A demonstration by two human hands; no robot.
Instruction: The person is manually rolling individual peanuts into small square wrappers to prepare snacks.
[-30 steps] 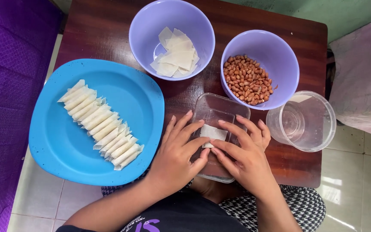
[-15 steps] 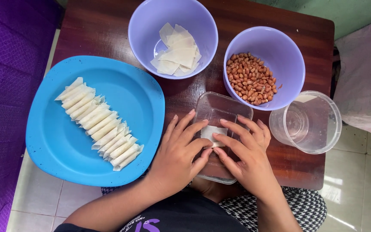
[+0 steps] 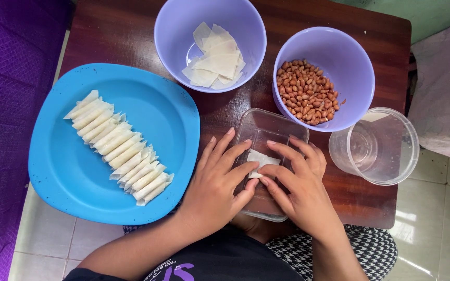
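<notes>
My left hand [image 3: 220,187] and my right hand [image 3: 298,182] meet over a clear rectangular lid [image 3: 266,130] at the table's near edge. Between their fingertips lies a small white wrapper piece [image 3: 262,160], pinched and partly folded on the lid. A blue plate [image 3: 69,177] to the left carries a diagonal row of several rolled white wrappers [image 3: 118,148]. One lilac bowl [image 3: 175,36] at the back holds flat wrapper squares [image 3: 214,60]. Another lilac bowl [image 3: 355,67] to the right is filled with peanuts [image 3: 308,91].
A clear round tub [image 3: 376,145] stands at the right edge of the dark wooden table [image 3: 121,31]. Purple fabric [image 3: 6,78] lies along the left. Pale floor tiles [image 3: 433,224] show at the right and below the plate.
The fingers of both hands have closed in slightly on the wrapper piece. Everything else on the table stays where it was.
</notes>
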